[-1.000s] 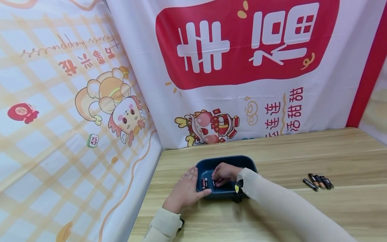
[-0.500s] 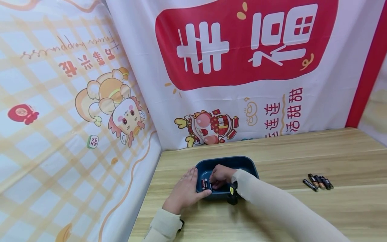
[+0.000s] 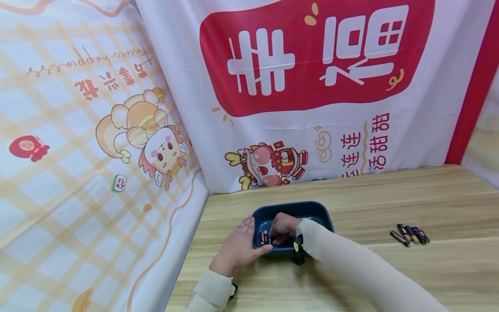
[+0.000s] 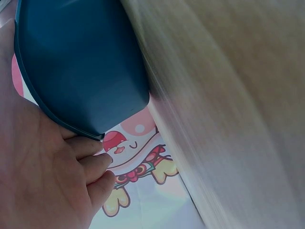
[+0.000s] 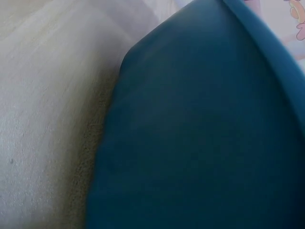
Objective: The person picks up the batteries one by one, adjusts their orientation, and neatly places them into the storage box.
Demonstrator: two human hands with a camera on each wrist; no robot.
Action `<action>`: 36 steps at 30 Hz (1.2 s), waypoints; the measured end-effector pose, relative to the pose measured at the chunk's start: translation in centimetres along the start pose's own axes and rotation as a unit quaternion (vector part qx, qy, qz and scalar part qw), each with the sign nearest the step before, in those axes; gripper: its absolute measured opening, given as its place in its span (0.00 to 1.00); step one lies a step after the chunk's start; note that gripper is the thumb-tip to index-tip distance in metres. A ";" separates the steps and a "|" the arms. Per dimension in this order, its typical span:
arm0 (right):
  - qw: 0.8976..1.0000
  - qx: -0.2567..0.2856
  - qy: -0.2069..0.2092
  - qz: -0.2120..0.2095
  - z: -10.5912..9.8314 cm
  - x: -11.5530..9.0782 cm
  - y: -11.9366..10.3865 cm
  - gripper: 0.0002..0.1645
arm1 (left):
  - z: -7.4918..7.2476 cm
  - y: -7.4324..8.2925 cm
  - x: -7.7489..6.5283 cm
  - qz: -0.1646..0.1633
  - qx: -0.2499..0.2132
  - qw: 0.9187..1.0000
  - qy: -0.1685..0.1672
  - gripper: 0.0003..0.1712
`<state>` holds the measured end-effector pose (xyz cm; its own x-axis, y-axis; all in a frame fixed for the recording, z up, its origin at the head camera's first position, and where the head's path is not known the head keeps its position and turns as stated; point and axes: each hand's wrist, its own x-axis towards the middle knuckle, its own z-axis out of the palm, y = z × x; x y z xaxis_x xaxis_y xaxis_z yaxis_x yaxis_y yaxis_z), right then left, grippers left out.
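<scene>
Your left hand [image 3: 238,246], fingers straight, touches the lower-centre tray [image 3: 296,209] while your right hand [image 3: 284,226], its grip unclear, apparently lines up batteries [image 3: 262,237] inside; the next move probably calls for the pile [image 3: 411,234] at lower right.

A person's right-hand grip [image 3: 283,225] shifts left inside a dark-blue rounded-rectangular box [image 3: 301,209], bringing a small dark cylindrical battery [image 3: 269,239] closer to others [image 3: 262,237].
</scene>
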<state>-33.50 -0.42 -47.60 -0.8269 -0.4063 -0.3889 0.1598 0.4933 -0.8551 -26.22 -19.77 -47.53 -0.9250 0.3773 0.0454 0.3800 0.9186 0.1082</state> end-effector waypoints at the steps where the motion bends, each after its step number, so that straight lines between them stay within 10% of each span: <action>1: 1.000 -0.001 0.001 0.001 0.0 0.0 0.1 0.05 | 0.0 0.0 0.0 0.000 0.001 1.000 0.000 0.63; 36: 0.998 0.042 -0.017 -0.040 -1.8 -1.7 1.1 0.08 | -0.1 0.5 -0.3 0.005 -0.003 1.000 0.002 0.63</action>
<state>-32.90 2.18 -47.29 -0.8201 -0.4689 -0.3280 0.1394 0.3922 -0.9092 -25.76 -19.43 -47.38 -0.9212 0.3856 0.0509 0.3890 0.9142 0.1138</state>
